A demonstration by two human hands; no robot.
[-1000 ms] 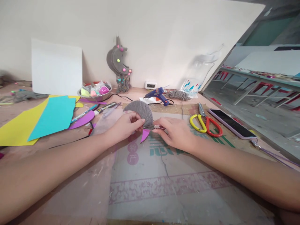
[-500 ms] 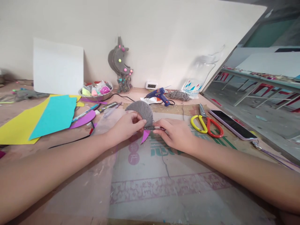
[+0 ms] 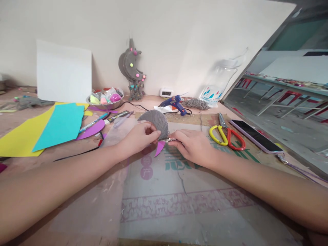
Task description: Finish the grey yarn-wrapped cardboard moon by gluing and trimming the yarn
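My left hand (image 3: 137, 138) pinches a crescent shape (image 3: 156, 122) wrapped in grey yarn, held upright over the table's middle. Its bare purple tip (image 3: 159, 148) pokes out below the wrapping. My right hand (image 3: 193, 147) is closed, fingertips pinching a grey yarn strand (image 3: 172, 139) right at the crescent's lower end. Both forearms rest on a printed cardboard sheet (image 3: 189, 201).
Yellow- and red-handled scissors (image 3: 227, 136) and a phone (image 3: 258, 135) lie to the right. Behind are a blue glue gun (image 3: 174, 102), a yarn bundle (image 3: 196, 103), a bowl of coloured bits (image 3: 105, 99) and a finished grey moon decoration (image 3: 131, 70). Teal (image 3: 61, 124) and yellow sheets (image 3: 17, 141), pens, a purple cutout lie left.
Almost nothing has moved; both hands keep their hold at the crescent's lower end, and the view has shifted slightly.
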